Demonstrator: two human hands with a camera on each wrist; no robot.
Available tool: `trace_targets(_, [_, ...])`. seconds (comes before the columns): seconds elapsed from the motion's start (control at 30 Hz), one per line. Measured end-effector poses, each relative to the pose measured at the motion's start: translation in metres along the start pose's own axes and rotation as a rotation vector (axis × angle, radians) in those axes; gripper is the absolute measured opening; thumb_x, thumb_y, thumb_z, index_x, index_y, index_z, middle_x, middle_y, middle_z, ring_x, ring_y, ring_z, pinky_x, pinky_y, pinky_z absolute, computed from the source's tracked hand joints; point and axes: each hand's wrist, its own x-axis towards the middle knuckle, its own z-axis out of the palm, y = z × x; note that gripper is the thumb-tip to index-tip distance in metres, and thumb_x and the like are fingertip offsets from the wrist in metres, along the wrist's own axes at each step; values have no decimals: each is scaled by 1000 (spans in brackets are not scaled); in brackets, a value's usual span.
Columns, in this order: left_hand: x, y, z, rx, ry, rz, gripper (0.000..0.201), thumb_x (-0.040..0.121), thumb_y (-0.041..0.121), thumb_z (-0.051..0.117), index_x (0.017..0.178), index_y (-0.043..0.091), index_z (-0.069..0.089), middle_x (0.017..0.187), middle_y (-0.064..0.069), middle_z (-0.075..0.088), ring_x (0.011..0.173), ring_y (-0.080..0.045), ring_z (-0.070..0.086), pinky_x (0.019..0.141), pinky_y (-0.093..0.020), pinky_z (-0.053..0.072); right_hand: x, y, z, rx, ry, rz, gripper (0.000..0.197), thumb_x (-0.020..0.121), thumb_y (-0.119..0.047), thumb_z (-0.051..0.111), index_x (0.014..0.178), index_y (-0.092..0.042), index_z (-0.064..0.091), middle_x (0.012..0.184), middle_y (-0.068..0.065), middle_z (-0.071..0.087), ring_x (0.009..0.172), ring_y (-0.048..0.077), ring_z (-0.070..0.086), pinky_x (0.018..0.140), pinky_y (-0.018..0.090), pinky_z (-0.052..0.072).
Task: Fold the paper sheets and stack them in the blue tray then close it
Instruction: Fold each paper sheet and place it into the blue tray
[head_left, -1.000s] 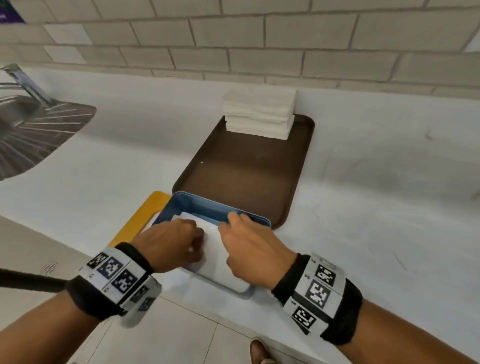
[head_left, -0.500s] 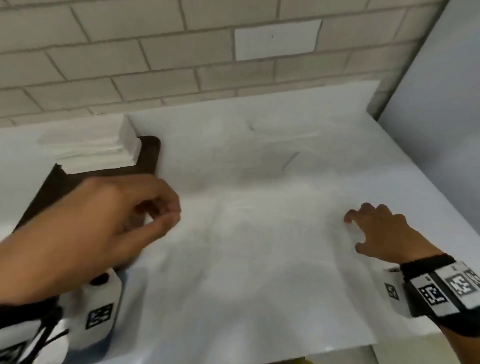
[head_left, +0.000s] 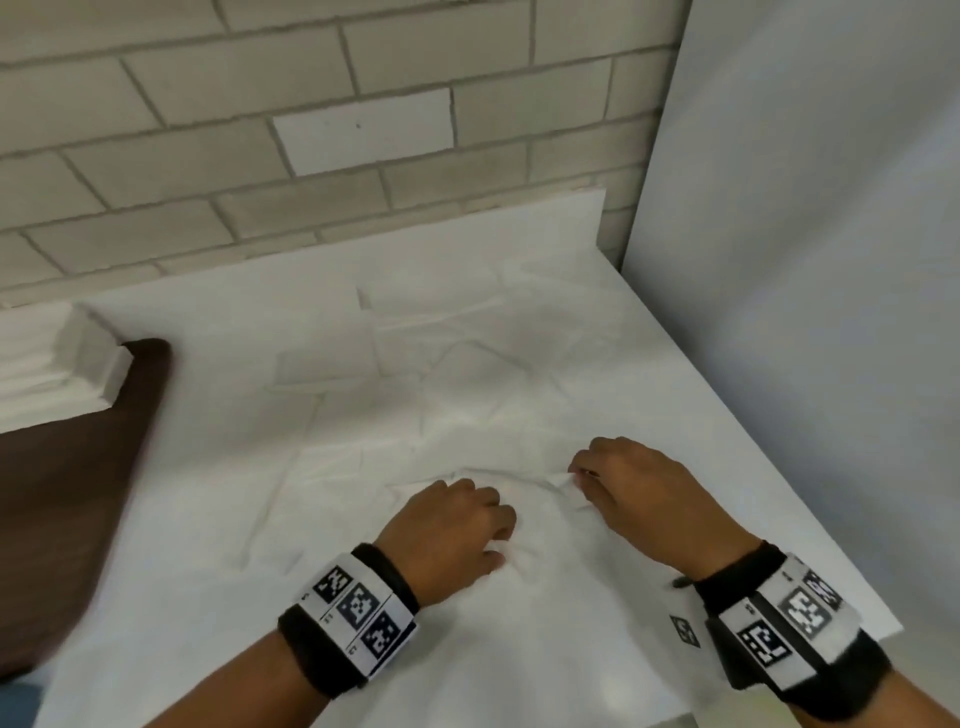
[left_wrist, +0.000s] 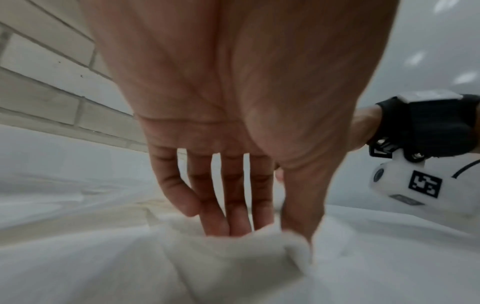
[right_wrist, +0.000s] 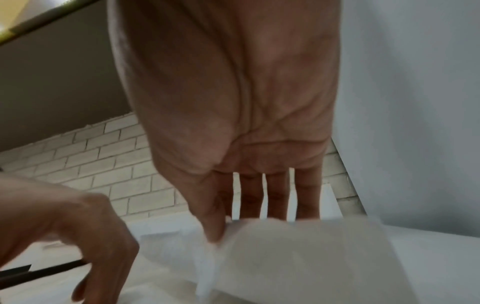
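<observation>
While loose white paper sheets (head_left: 467, 374) lie spread over the white surface (head_left: 218, 519), one sheet's raised edge is pinched by the left hand (head_left: 457, 525) and by the right hand (head_left: 639, 483) just beside it. Folded sheets (head_left: 57, 364) are stacked on a brown tray (head_left: 78, 493) at left.

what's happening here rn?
A person is picking up a loose white paper sheet from the white counter. The left hand pinches a bunched fold of it between thumb and fingers, and the right hand pinches its raised edge close by. More crumpled white sheets lie spread behind. At the left, a stack of folded white paper sits on a dark brown tray. The blue tray is not in view.
</observation>
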Motion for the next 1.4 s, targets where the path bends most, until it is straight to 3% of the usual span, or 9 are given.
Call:
trace_targets(0.17, [-6, -5, -5, -115, 13, -49, 16, 100, 35, 51, 107, 24, 60, 109, 8, 60, 103, -15, 55, 78, -26, 34, 1, 14, -17, 206, -9, -42, 13, 95, -22, 57, 99, -29, 68, 93, -12, 58, 86, 6, 57, 76, 26, 50])
trace_targets(0.37, [-36, -23, -44, -784, 98, -186, 10, 93, 18, 62, 93, 27, 57, 74, 15, 58, 67, -1, 52, 63, -16, 40, 2, 22, -13, 304, -53, -41, 26, 84, -18, 71, 75, -36, 55, 80, -15, 58, 82, 3, 57, 71, 23, 51])
trace_targets(0.5, [-50, -44, -59, -1245, 475, -453, 15, 77, 22, 60, 92, 24, 62, 78, 5, 66, 73, -10, 59, 66, -26, 46, -2, 23, -27, 429, -98, -87, 23, 91, -16, 63, 82, -34, 52, 89, -16, 62, 91, 1, 62, 82, 26, 53])
trace_targets(0.57, [-49, -55, -62, -1408, 693, -594, 10, 91, 10, 55, 94, 17, 62, 84, 0, 68, 79, -15, 62, 67, -32, 50, -1, 22, -45, 566, -101, -79, 18, 95, -11, 56, 88, -27, 50, 79, -12, 60, 74, 10, 61, 68, 26, 50])
trace_targets(0.7, [-38, -65, -64, -1320, 894, -742, 15, 98, 6, 49, 103, 17, 58, 92, -1, 66, 87, -21, 60, 70, -38, 54, 5, 15, -72, 991, 120, 56, 24, 98, -2, 45, 97, -25, 51, 79, -6, 63, 69, 14, 50, 65, 30, 38])
trace_targets(0.83, [-14, -34, -60, -1354, 727, -682, 16, 97, 4, 50, 107, 12, 59, 89, -6, 66, 78, -20, 60, 64, -34, 50, 7, -8, -66, 1352, 85, 152, 28, 87, -10, 54, 108, -26, 60, 102, -6, 70, 94, 15, 64, 77, 31, 48])
trace_targets(0.97, [8, -1, -56, -1502, 367, -444, 30, 93, 29, 59, 121, 19, 62, 116, -9, 74, 102, -26, 71, 83, -44, 56, 11, -26, -39, 1139, -57, 114, 36, 83, -32, 76, 116, -31, 63, 111, -10, 71, 103, 9, 68, 88, 32, 55])
trace_targets(1.2, [16, 17, -65, -2179, 496, -382, 79, 89, 70, 55, 135, 6, 60, 118, -17, 72, 114, -32, 66, 106, -52, 46, 16, -14, -32, 1418, 13, 320, 36, 79, -35, 76, 104, -9, 74, 103, 6, 76, 98, 25, 72, 89, 42, 56])
trace_targets(1.4, [18, 37, -41, -1941, 438, -404, 34, 93, 18, 70, 122, 1, 69, 121, -20, 72, 114, -36, 69, 96, -46, 57, 8, -15, -28, 1236, -12, 173, 38, 78, -39, 77, 112, -24, 71, 105, -6, 75, 98, 12, 71, 86, 31, 56])
